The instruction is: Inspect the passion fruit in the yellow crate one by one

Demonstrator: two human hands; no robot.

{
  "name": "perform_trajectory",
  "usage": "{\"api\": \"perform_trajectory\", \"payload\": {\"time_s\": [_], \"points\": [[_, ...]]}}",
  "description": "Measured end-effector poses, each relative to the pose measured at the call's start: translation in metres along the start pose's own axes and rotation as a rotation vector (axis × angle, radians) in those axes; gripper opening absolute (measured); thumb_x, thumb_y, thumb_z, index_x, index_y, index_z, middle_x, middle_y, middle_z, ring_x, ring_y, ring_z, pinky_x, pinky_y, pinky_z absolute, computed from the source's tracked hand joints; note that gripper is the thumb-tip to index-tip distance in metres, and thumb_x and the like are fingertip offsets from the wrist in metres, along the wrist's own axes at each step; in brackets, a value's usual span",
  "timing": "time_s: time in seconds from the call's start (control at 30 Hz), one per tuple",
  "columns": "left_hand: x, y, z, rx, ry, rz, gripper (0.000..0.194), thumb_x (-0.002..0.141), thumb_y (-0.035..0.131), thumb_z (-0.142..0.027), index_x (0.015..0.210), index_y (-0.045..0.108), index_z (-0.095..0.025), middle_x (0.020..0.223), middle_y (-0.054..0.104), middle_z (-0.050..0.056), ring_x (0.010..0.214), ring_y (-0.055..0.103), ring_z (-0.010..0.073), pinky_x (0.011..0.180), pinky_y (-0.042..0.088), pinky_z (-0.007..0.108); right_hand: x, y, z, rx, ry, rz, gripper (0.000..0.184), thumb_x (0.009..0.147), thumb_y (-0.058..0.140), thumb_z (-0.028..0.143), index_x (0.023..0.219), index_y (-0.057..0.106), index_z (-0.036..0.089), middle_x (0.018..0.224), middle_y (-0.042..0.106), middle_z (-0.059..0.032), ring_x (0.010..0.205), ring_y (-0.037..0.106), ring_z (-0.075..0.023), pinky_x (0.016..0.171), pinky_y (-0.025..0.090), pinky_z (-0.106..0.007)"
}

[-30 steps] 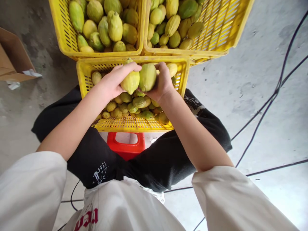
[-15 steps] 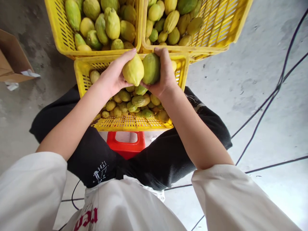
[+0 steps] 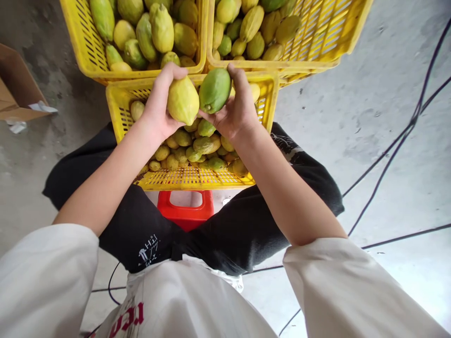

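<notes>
My left hand (image 3: 162,104) is wrapped round a yellow, papaya-like fruit (image 3: 183,100), its pointed end facing me. Beside it, my right hand (image 3: 240,107) grips a smoother green papaya-like fruit (image 3: 214,90), thumb over the top and fingers beneath. A narrow gap parts the two fruits. Both are held above the near yellow crate (image 3: 190,180), where many smaller yellow-green fruits (image 3: 202,145) lie. My hands and the held fruits hide part of that crate's inside.
Two more yellow crates stand behind: the left one (image 3: 141,75) holds large fruits, the right one (image 3: 320,47) has fruits on its left side. A red stool (image 3: 186,217) shows under the near crate. Black cables (image 3: 394,141) cross the floor at right; a cardboard box (image 3: 21,84) sits at left.
My hands have moved slightly apart, the left one leftward with the yellow fruit. The green fruit has turned and tilted in my right hand, so its end now faces me.
</notes>
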State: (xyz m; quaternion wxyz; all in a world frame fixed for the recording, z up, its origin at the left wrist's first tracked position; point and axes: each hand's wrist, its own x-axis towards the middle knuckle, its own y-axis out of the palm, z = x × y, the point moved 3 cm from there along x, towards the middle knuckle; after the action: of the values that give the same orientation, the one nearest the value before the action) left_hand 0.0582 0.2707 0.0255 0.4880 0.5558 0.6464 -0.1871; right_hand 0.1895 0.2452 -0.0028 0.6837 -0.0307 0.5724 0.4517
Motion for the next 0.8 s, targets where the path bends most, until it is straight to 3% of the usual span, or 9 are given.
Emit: {"api": "perform_trajectory", "payload": {"time_s": [0.07, 0.13, 0.23, 0.33, 0.47, 0.63, 0.7, 0.8], "points": [[-0.001, 0.001, 0.001, 0.029, -0.002, 0.020, 0.026, 0.119, 0.053, -0.034, 0.100, 0.067, -0.022, 0.070, 0.066, 0.002, 0.143, 0.076, 0.0341, 0.115, 0.066, 0.048, 0.003, -0.003, 0.001, 0.016, 0.015, 0.031, 0.026, 0.100, 0.066, 0.056, 0.094, 0.062, 0.032, 0.075, 0.067, 0.0044, 0.087, 0.062, -0.0221, 0.079, 0.058, -0.033], [-0.002, 0.001, 0.004, 0.043, -0.032, 0.052, 0.018, 0.114, 0.061, -0.036, 0.102, 0.066, -0.023, 0.074, 0.069, 0.003, 0.140, 0.078, 0.0359, 0.111, 0.069, 0.050, 0.004, -0.005, 0.002, 0.048, 0.052, 0.029, 0.034, 0.103, 0.061, 0.060, 0.087, 0.057, 0.030, 0.070, 0.060, 0.0042, 0.080, 0.054, -0.0195, 0.069, 0.051, -0.028], [-0.001, 0.000, 0.009, 0.032, -0.064, 0.051, 0.013, 0.111, 0.065, -0.035, 0.103, 0.067, -0.024, 0.076, 0.071, 0.004, 0.136, 0.079, 0.0329, 0.105, 0.070, 0.042, 0.002, -0.006, 0.004, 0.085, 0.065, 0.034, 0.027, 0.098, 0.058, 0.056, 0.085, 0.057, 0.033, 0.069, 0.061, 0.0031, 0.078, 0.055, -0.0210, 0.064, 0.049, -0.029], [0.003, -0.003, 0.012, 0.065, -0.040, 0.051, 0.023, 0.112, 0.066, -0.042, 0.100, 0.067, -0.022, 0.078, 0.070, 0.004, 0.132, 0.080, 0.0322, 0.095, 0.069, 0.037, -0.003, -0.002, 0.005, 0.053, 0.054, 0.119, 0.018, 0.081, 0.061, 0.052, 0.091, 0.064, 0.037, 0.075, 0.069, 0.0027, 0.082, 0.064, -0.0267, 0.066, 0.053, -0.035], [0.009, -0.010, 0.016, 0.124, -0.019, 0.126, 0.049, 0.114, 0.064, -0.068, 0.106, 0.070, -0.020, 0.082, 0.073, 0.008, 0.134, 0.079, 0.0419, 0.097, 0.067, 0.051, 0.001, -0.003, 0.003, -0.076, 0.054, 0.179, 0.031, 0.063, 0.073, 0.057, 0.087, 0.064, 0.040, 0.072, 0.070, 0.0006, 0.103, 0.074, -0.0374, 0.074, 0.058, -0.044], [0.009, -0.015, 0.021, 0.084, -0.030, 0.185, 0.064, 0.095, 0.080, -0.085, 0.115, 0.076, -0.025, 0.087, 0.083, 0.014, 0.148, 0.071, 0.0507, 0.114, 0.067, 0.059, 0.021, -0.014, 0.000, -0.079, 0.019, 0.144, 0.043, 0.058, 0.084, 0.068, 0.086, 0.065, 0.041, 0.071, 0.069, 0.0001, 0.108, 0.072, -0.0385, 0.078, 0.056, -0.046], [0.006, -0.011, 0.021, 0.059, -0.025, 0.189, 0.062, 0.097, 0.076, -0.084, 0.117, 0.077, -0.025, 0.089, 0.084, 0.014, 0.148, 0.072, 0.0508, 0.113, 0.069, 0.061, 0.024, -0.015, -0.001, -0.056, 0.015, 0.154, 0.045, 0.061, 0.084, 0.069, 0.087, 0.063, 0.039, 0.074, 0.070, 0.0009, 0.110, 0.071, -0.0371, 0.081, 0.057, -0.046], [-0.002, -0.004, 0.015, 0.037, -0.053, 0.177, 0.056, 0.114, 0.049, -0.072, 0.121, 0.076, -0.022, 0.095, 0.085, 0.014, 0.143, 0.078, 0.0475, 0.109, 0.071, 0.062, 0.016, -0.011, 0.002, 0.006, 0.045, 0.187, 0.034, 0.070, 0.076, 0.059, 0.091, 0.058, 0.038, 0.075, 0.069, 0.0011, 0.108, 0.071, -0.0370, 0.085, 0.061, -0.049]]}}
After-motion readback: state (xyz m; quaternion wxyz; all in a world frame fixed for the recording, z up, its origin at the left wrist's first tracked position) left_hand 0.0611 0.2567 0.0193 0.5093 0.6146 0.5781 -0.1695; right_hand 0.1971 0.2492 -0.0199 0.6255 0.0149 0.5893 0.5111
